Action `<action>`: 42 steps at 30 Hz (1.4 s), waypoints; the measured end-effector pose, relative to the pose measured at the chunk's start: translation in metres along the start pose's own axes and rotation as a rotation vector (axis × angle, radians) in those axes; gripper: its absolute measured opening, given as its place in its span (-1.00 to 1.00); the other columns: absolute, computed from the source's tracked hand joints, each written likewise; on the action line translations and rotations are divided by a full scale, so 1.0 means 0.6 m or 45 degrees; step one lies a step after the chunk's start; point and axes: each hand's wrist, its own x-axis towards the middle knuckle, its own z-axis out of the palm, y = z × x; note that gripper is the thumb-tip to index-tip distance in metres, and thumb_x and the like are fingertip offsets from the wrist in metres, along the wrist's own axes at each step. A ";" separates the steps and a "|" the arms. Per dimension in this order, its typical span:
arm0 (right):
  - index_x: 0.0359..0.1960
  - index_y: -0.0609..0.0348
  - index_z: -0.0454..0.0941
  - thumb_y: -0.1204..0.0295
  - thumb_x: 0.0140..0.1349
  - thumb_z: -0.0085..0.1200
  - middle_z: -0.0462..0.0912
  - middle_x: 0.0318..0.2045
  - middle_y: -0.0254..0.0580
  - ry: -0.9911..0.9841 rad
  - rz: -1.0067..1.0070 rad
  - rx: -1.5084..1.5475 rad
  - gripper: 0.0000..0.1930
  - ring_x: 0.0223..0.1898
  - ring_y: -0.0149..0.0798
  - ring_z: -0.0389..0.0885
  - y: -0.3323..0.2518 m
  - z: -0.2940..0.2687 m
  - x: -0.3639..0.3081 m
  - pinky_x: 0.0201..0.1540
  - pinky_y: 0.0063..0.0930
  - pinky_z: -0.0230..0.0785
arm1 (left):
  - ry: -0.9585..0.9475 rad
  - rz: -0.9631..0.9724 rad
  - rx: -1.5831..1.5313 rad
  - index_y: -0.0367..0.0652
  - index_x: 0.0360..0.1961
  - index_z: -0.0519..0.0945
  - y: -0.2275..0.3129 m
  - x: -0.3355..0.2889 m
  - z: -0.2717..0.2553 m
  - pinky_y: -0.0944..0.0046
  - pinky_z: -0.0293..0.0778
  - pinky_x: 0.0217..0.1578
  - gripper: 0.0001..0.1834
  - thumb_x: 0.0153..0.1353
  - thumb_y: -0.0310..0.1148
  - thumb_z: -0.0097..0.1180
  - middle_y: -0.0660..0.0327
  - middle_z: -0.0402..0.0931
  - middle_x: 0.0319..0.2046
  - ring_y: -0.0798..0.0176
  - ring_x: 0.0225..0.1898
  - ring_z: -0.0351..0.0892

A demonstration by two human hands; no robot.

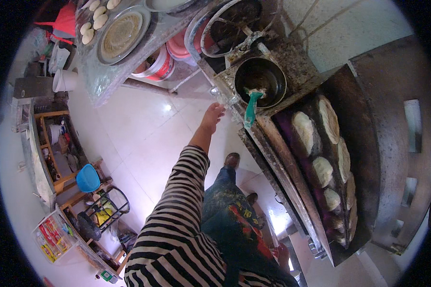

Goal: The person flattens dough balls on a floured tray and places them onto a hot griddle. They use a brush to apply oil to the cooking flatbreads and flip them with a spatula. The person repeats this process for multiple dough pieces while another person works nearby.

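Observation:
My left hand [212, 117] reaches forward in a striped sleeve, empty, its fingers loosely bent and apart. It is near the metal corner of the griddle stand, beside a dark round pan [268, 79]. A green-handled brush or scraper [252, 108] leans in that pan, its handle over the rim; its working end is hard to make out. To the right, an open oven or griddle [292, 184] holds several pale flatbreads [328, 119] in two rows. A reddish patch by my apron [230, 210] could be my right hand, but no fingers can be made out.
At the upper left, a table [93, 71] bears several dough pieces [100, 21] and a round tray [122, 36]. Buckets [160, 67] stand under it. A raised metal lid [392, 119] is beyond the breads. Left are wooden shelving, a blue basin [87, 178] and a black-framed rack [111, 205].

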 end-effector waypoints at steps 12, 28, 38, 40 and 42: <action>0.00 0.06 0.38 0.30 0.11 0.13 0.56 -0.33 -0.27 -0.023 -0.015 0.039 -0.59 -0.47 -0.37 0.57 -0.002 0.015 -0.001 -0.58 -0.60 0.40 | -0.013 0.277 0.569 -0.15 -0.36 0.50 -0.051 -0.049 0.044 0.26 0.36 -0.50 -0.76 0.20 -0.19 -0.03 0.29 0.45 -0.57 0.35 -0.52 0.42; 0.06 0.10 0.33 0.28 0.23 -0.02 0.60 -0.38 -0.15 -0.092 -0.107 0.030 -0.62 -0.46 -0.29 0.60 -0.034 0.015 0.050 -0.44 -0.42 0.49 | 0.032 -0.077 0.349 -0.07 -0.22 0.47 -0.052 -0.038 0.050 0.41 0.24 -0.57 -0.69 0.24 -0.08 -0.11 0.37 0.46 -0.51 0.45 -0.52 0.41; 0.12 0.09 0.28 0.31 0.15 0.03 0.56 -0.36 -0.21 -0.237 -0.026 0.611 -0.52 -0.47 -0.31 0.55 0.040 -0.053 0.127 -0.52 -0.40 0.43 | 0.091 -0.167 0.381 -0.03 0.12 0.30 -0.101 -0.037 -0.025 0.28 0.24 -0.49 -0.20 0.06 0.38 -0.26 0.11 0.48 -0.26 0.25 -0.39 0.45; 0.13 0.11 0.27 0.31 0.13 0.01 0.56 -0.33 -0.20 0.194 -0.384 -0.150 -0.50 -0.42 -0.30 0.53 0.079 -0.073 0.161 -0.50 -0.39 0.42 | 0.057 -0.132 0.486 -0.01 0.10 0.32 -0.119 -0.077 -0.038 0.29 0.25 -0.42 -0.31 0.12 0.28 -0.20 0.17 0.48 -0.24 0.26 -0.34 0.45; 0.13 0.10 0.28 0.33 0.14 -0.01 0.57 -0.32 -0.21 0.479 -0.315 -0.119 -0.51 -0.34 -0.28 0.52 0.102 -0.099 0.204 -0.40 -0.37 0.43 | 0.027 -0.224 0.620 -0.01 0.10 0.32 -0.138 -0.125 -0.054 0.22 0.32 -0.29 -0.40 0.18 0.17 -0.19 0.19 0.48 -0.14 0.22 -0.20 0.47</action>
